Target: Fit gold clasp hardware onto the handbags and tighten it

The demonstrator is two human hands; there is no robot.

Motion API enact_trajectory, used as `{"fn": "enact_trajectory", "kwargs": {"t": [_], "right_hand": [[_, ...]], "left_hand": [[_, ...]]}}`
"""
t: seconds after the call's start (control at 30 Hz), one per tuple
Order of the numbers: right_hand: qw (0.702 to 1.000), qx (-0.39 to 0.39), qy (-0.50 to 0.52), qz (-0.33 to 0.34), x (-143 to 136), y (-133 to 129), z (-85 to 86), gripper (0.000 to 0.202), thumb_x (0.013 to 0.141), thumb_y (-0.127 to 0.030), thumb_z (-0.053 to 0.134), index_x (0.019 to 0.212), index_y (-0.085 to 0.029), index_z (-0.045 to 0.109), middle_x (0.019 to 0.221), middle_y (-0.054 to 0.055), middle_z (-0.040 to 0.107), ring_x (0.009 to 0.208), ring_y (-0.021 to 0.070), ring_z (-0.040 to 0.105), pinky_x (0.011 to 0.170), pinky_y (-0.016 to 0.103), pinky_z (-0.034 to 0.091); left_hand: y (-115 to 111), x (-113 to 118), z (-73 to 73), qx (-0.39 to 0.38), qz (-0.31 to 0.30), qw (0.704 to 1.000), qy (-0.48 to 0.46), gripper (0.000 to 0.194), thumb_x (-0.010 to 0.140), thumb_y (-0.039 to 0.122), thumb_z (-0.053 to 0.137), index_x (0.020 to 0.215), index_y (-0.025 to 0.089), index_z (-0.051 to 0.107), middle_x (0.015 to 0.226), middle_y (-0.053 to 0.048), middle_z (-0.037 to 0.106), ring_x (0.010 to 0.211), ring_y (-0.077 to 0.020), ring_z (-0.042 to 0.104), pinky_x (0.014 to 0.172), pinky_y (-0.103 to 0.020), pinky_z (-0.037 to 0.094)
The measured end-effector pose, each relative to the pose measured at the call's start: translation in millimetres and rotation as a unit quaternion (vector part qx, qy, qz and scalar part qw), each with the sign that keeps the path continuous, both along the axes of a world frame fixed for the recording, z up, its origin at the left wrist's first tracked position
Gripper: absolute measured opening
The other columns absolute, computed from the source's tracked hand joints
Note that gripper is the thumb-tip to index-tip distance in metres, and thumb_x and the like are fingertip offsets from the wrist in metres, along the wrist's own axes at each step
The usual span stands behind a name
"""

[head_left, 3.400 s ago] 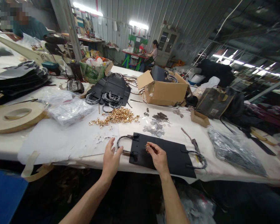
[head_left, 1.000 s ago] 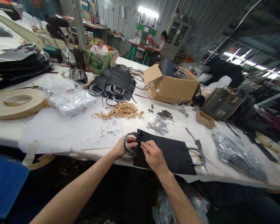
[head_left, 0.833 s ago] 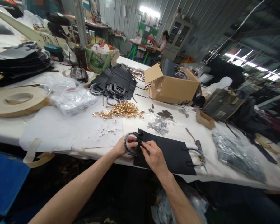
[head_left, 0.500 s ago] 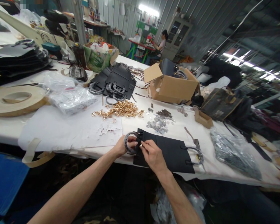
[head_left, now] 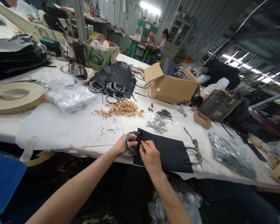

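A black bag panel (head_left: 169, 152) lies flat along the table's front edge, with a plastic-wrapped handle (head_left: 193, 155) at its right end. My left hand (head_left: 122, 145) is closed on the panel's folded-up left end, beside a second wrapped handle (head_left: 128, 140). Against that fold, the thumb and fingertips of my right hand (head_left: 150, 155) are pinched together. Whatever sits between them is too small and covered to make out. Beyond my hands lie a heap of gold metal fittings (head_left: 124, 108) and a pile of small silver plates (head_left: 158, 123).
Several black bag panels (head_left: 120, 79) are stacked behind the fittings. An open cardboard box (head_left: 175, 88) stands at the back right. To the left are a tape roll (head_left: 16, 97) and a clear plastic bag (head_left: 71, 98). Another person (head_left: 162, 43) sits at a far machine.
My right fingers have shifted slightly at the fold; a small shiny bit that showed at their tips is now hidden. My left hand keeps its hold. The view has turned slightly.
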State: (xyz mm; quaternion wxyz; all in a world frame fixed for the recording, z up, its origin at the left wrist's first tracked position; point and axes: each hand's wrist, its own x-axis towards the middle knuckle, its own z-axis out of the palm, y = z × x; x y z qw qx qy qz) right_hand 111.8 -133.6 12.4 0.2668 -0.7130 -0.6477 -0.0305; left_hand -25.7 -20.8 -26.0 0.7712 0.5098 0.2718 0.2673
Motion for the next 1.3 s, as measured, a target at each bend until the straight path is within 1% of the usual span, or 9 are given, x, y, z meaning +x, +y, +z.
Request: {"fn": "enact_trajectory", "kwargs": {"t": [0.23, 0.37, 0.47, 0.6, 0.73, 0.97, 1.03, 1.13, 1.3], "right_hand": [[0.998, 0.010, -0.060, 0.010, -2.4, -3.2, -13.2, 0.034, 0.105, -0.021, 0.043, 0.122, -0.014, 0.072, 0.099, 0.013, 0.064, 0.081, 0.0193, 0.065, 0.073, 0.028, 0.057], [0.996, 0.012, -0.092, 0.010, -5.0, -5.1, -20.2, 0.036, 0.105, -0.018, 0.041, 0.127, -0.016, 0.070, 0.100, 0.013, 0.064, 0.080, 0.0195, 0.065, 0.073, 0.028, 0.058], [0.997, 0.006, -0.081, 0.013, -3.2, -8.5, -23.5, 0.040, 0.104, -0.015, 0.039, 0.132, -0.017, 0.067, 0.103, 0.013, 0.064, 0.083, 0.0203, 0.065, 0.074, 0.028, 0.059], [0.999, -0.003, -0.022, 0.048, 7.9, -11.7, -21.9, 0.045, 0.104, -0.013, 0.035, 0.136, -0.018, 0.065, 0.106, 0.013, 0.063, 0.092, 0.0219, 0.066, 0.079, 0.031, 0.059], [0.996, -0.010, 0.011, 0.083, 16.5, -8.7, -16.2, 0.043, 0.105, -0.014, 0.037, 0.134, -0.020, 0.068, 0.100, 0.011, 0.063, 0.088, 0.0200, 0.066, 0.079, 0.030, 0.058], [0.995, -0.039, -0.055, 0.076, 13.9, -4.3, -14.3, 0.042, 0.104, -0.013, 0.039, 0.129, -0.019, 0.071, 0.099, 0.011, 0.066, 0.079, 0.0191, 0.066, 0.074, 0.027, 0.057], [0.996, -0.029, -0.026, 0.081, 16.3, -5.5, -14.1, 0.040, 0.104, -0.015, 0.040, 0.130, -0.019, 0.071, 0.099, 0.011, 0.067, 0.081, 0.0190, 0.068, 0.073, 0.027, 0.057], [0.994, -0.005, 0.062, 0.088, 21.9, -10.0, -15.5, 0.038, 0.105, -0.020, 0.043, 0.132, -0.020, 0.070, 0.099, 0.010, 0.071, 0.087, 0.0198, 0.072, 0.079, 0.029, 0.059], [0.983, 0.031, 0.176, 0.038, 22.1, -20.4, -25.3, 0.032, 0.104, -0.030, 0.052, 0.128, -0.021, 0.071, 0.109, 0.011, 0.075, 0.100, 0.0241, 0.073, 0.091, 0.036, 0.059]], "left_hand": [[1.6, 1.6, -1.2, 0.006, 0.008, 1.000, 0.004, 0.028, 0.064, 0.033, 0.081, 0.068, 0.013, 0.061, 0.060, 0.002, 0.049, 0.059, -0.0112, 0.046, 0.056, -0.024, 0.036], [0.3, 1.0, 0.0, 0.005, 0.015, 1.000, 0.006, 0.028, 0.063, 0.033, 0.080, 0.071, 0.012, 0.063, 0.063, 0.001, 0.052, 0.060, -0.0122, 0.049, 0.058, -0.025, 0.038], [-0.3, 0.5, 2.0, 0.008, 0.016, 1.000, 0.008, 0.026, 0.063, 0.032, 0.079, 0.070, 0.013, 0.062, 0.062, 0.002, 0.051, 0.059, -0.0120, 0.048, 0.056, -0.025, 0.038], [-0.1, 0.6, 3.9, 0.016, 0.019, 1.000, 0.015, 0.021, 0.063, 0.027, 0.075, 0.064, 0.014, 0.060, 0.057, 0.002, 0.049, 0.057, -0.0114, 0.045, 0.053, -0.024, 0.034], [-0.7, 0.9, 3.8, 0.020, 0.022, 0.999, 0.021, 0.020, 0.064, 0.026, 0.074, 0.062, 0.014, 0.059, 0.056, 0.003, 0.048, 0.056, -0.0112, 0.045, 0.053, -0.024, 0.033], [-0.7, 2.7, -2.5, 0.035, 0.028, 0.998, 0.040, 0.018, 0.065, 0.026, 0.075, 0.067, 0.013, 0.062, 0.057, 0.001, 0.053, 0.056, -0.0127, 0.050, 0.054, -0.025, 0.035], [-1.0, 3.8, -2.7, 0.039, 0.030, 0.998, 0.044, 0.019, 0.065, 0.026, 0.075, 0.068, 0.013, 0.063, 0.058, 0.000, 0.054, 0.056, -0.0127, 0.050, 0.054, -0.025, 0.036], [-1.5, 4.7, -0.1, 0.046, 0.028, 0.998, 0.043, 0.021, 0.066, 0.030, 0.075, 0.071, 0.013, 0.064, 0.062, 0.000, 0.056, 0.059, -0.0131, 0.051, 0.055, -0.025, 0.038], [0.9, 2.5, 7.0, 0.080, 0.010, 0.995, 0.054, 0.020, 0.070, 0.031, 0.077, 0.071, 0.016, 0.065, 0.065, 0.000, 0.058, 0.063, -0.0141, 0.052, 0.056, -0.023, 0.037]]}}
